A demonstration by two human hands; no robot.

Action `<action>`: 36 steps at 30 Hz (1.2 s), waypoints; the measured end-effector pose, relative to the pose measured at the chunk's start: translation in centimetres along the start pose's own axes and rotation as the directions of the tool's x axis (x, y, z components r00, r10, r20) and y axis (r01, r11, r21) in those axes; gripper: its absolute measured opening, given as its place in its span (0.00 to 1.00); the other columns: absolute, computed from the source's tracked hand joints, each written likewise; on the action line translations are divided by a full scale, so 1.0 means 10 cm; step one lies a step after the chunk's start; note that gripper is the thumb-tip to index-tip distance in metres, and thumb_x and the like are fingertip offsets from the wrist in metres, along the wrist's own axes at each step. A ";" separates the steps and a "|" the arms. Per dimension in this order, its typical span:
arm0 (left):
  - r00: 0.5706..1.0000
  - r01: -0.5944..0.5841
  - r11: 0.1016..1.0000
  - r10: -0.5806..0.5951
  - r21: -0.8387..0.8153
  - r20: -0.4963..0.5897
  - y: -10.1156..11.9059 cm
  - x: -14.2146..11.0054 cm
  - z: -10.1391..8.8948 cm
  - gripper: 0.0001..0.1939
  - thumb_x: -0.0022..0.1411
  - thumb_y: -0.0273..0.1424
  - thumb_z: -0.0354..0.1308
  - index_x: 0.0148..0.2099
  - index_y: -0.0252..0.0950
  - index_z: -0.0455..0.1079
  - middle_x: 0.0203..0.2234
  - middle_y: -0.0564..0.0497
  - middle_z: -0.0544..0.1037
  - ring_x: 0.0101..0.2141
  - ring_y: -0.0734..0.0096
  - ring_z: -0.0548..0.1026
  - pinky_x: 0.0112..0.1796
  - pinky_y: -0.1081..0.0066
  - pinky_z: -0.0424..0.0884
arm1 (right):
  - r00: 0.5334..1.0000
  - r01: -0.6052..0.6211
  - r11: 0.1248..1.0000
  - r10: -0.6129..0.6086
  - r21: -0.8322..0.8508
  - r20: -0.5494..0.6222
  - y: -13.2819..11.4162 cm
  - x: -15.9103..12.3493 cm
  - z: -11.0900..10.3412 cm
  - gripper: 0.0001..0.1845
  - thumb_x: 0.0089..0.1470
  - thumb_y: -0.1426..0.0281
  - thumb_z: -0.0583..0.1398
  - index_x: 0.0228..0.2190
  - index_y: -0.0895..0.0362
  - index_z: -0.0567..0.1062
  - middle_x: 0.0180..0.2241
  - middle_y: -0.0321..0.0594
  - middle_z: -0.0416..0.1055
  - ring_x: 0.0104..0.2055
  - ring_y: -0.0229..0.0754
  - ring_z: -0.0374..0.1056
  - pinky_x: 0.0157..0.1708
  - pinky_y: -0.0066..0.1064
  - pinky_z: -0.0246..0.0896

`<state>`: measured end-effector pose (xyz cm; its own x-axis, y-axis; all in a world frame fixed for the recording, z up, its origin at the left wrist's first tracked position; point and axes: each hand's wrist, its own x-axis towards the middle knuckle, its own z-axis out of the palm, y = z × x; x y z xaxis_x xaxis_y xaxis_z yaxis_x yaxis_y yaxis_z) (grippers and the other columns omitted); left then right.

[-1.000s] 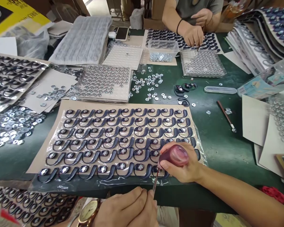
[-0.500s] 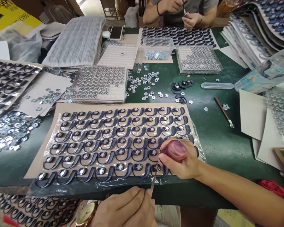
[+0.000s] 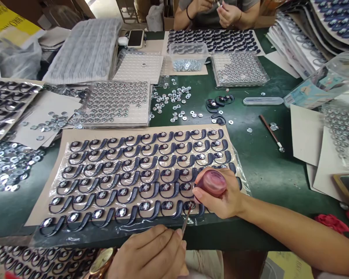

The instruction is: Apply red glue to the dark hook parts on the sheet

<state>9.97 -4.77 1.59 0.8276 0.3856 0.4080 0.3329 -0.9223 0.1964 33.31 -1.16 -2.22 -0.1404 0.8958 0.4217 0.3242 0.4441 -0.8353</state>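
My left hand (image 3: 151,252), at the bottom centre, is closed on a thin tapered metal tool (image 3: 185,223). Its tip reaches a dark ear-hook piece (image 3: 191,206) in the front row. Beside that piece, my right hand (image 3: 225,199) grips a dark red squeeze bottle (image 3: 211,183), rounded end toward me; its nozzle is hidden. Under my right hand lies a brown cardboard sheet (image 3: 40,207) under clear film, carrying rows of dark hook-shaped pieces with shiny round centres. My right hand covers several pieces at the sheet's right side.
Small metal rings (image 3: 10,164) are heaped at the left, with others scattered mid-table. Past the sheet stand a tray of round parts (image 3: 116,102) and a clear tub (image 3: 189,58). A brown stick (image 3: 270,131) lies at the right. Across the table, another person's hands (image 3: 229,14) hold a small tool.
The view has shifted, so the table's contents sit differently in frame. The tool tip in my left hand is now over the front-row piece. The other person's hands have lifted off their tray.
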 end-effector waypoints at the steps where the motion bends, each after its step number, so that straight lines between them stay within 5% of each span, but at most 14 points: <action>1: 1.000 0.018 1.000 -0.018 -0.019 -0.007 -0.01 0.00 -0.01 0.09 0.67 0.25 0.53 0.40 0.32 0.75 0.37 0.52 0.81 0.39 0.74 0.79 0.47 0.73 0.74 | 1.000 -0.005 1.000 0.005 0.006 0.004 0.00 0.00 0.00 0.06 0.49 0.71 0.63 0.26 0.56 0.69 0.20 0.36 0.71 0.18 0.37 0.66 0.19 0.29 0.64; 7: 0.996 0.018 0.995 -0.026 -0.097 -0.081 -0.07 0.07 -0.04 0.09 0.66 0.23 0.53 0.40 0.29 0.75 0.37 0.50 0.81 0.39 0.74 0.79 0.47 0.73 0.74 | 1.000 -0.013 0.999 0.013 0.031 -0.006 0.01 -0.02 0.00 0.06 0.49 0.72 0.63 0.25 0.56 0.69 0.19 0.35 0.70 0.17 0.36 0.66 0.19 0.28 0.63; 14: 0.997 0.042 0.979 -0.053 -0.201 -0.047 -0.15 0.01 -0.02 0.14 0.68 0.24 0.46 0.43 0.29 0.74 0.39 0.47 0.80 0.39 0.70 0.78 0.43 0.69 0.76 | 1.000 0.010 1.000 -0.010 0.024 0.009 0.01 -0.03 0.02 0.07 0.50 0.70 0.63 0.25 0.57 0.69 0.22 0.36 0.72 0.18 0.35 0.66 0.19 0.26 0.63; 21: 0.979 0.181 0.924 -0.201 -0.337 -0.023 -0.27 -0.01 -0.05 0.11 0.64 0.21 0.51 0.44 0.30 0.73 0.37 0.47 0.80 0.40 0.72 0.78 0.43 0.71 0.75 | 0.996 0.084 0.995 -0.085 0.063 0.012 0.00 -0.03 0.05 0.08 0.48 0.68 0.64 0.28 0.56 0.70 0.21 0.33 0.72 0.18 0.34 0.67 0.19 0.25 0.62; 25: 0.972 0.207 0.920 -0.233 -0.334 -0.038 -0.26 -0.01 -0.07 0.11 0.64 0.21 0.51 0.44 0.30 0.74 0.37 0.47 0.80 0.41 0.73 0.77 0.46 0.72 0.73 | 0.998 -0.053 0.962 0.057 0.267 -0.007 -0.08 0.05 -0.08 0.07 0.51 0.67 0.62 0.33 0.57 0.71 0.18 0.33 0.71 0.17 0.35 0.66 0.17 0.25 0.62; 28: 0.989 0.121 0.945 -0.141 -0.304 -0.048 -0.20 0.04 -0.02 0.12 0.66 0.23 0.50 0.47 0.30 0.73 0.41 0.47 0.79 0.44 0.72 0.76 0.48 0.70 0.72 | 0.983 -0.184 0.920 0.174 0.347 0.059 -0.12 0.16 -0.27 0.08 0.54 0.65 0.61 0.33 0.57 0.72 0.19 0.34 0.71 0.19 0.35 0.68 0.18 0.25 0.63; 32: 0.993 -0.080 0.987 0.068 -0.137 -0.096 -0.09 0.22 0.11 0.12 0.67 0.25 0.50 0.44 0.29 0.74 0.41 0.48 0.80 0.42 0.71 0.77 0.48 0.70 0.73 | 0.960 -0.229 0.941 0.176 0.250 0.218 -0.10 0.22 -0.49 0.14 0.46 0.62 0.67 0.31 0.58 0.73 0.23 0.37 0.73 0.22 0.38 0.69 0.21 0.27 0.65; 36: 0.986 -0.149 0.986 0.142 -0.078 -0.090 -0.02 0.37 0.18 0.10 0.65 0.24 0.52 0.43 0.30 0.75 0.40 0.49 0.80 0.41 0.71 0.78 0.47 0.71 0.75 | 0.980 -0.191 0.953 0.173 0.237 0.095 -0.01 0.06 -0.58 0.10 0.47 0.67 0.67 0.31 0.58 0.74 0.23 0.37 0.73 0.20 0.37 0.69 0.18 0.26 0.63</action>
<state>13.84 -3.21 1.44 0.8224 0.2515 0.5103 0.1696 -0.9646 0.2021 38.60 -0.76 0.11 -0.1702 0.9568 0.2358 0.1144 0.2569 -0.9596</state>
